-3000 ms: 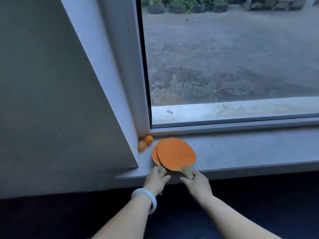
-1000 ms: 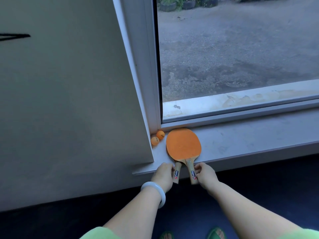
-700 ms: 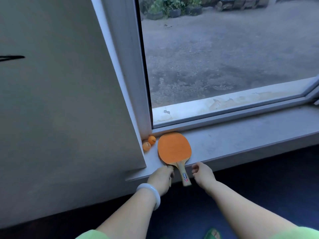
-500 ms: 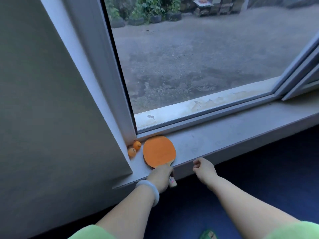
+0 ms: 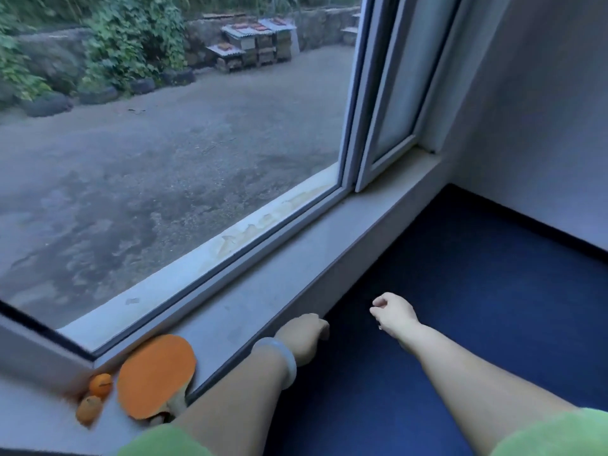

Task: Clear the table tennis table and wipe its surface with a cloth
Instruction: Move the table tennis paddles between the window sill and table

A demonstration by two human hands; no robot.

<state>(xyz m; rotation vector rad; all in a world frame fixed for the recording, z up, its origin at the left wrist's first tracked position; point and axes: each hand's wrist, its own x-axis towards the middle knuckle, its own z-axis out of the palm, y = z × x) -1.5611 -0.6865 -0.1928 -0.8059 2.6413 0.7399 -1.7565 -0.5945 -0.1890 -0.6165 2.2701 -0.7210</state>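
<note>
The orange table tennis paddles (image 5: 154, 376) lie stacked on the grey window sill (image 5: 296, 264) at lower left, handles partly hidden behind my left forearm. Two orange balls (image 5: 95, 396) sit in the sill's corner beside them. My left hand (image 5: 304, 335), with a pale bangle on the wrist, hangs in front of the sill's edge with loosely curled fingers and holds nothing. My right hand (image 5: 393, 314) floats over the blue floor, fingers loosely curled, empty. No table tennis table or cloth is in view.
A large window (image 5: 164, 159) looks onto a gravel yard. Its open sash (image 5: 388, 126) stands at the right end of the sill. A grey wall (image 5: 543, 110) meets the blue floor (image 5: 477, 307) on the right.
Both hands have let go of the paddle handles and drawn away to the right. The view has swung right, so the paddles and balls now sit at lower left.
</note>
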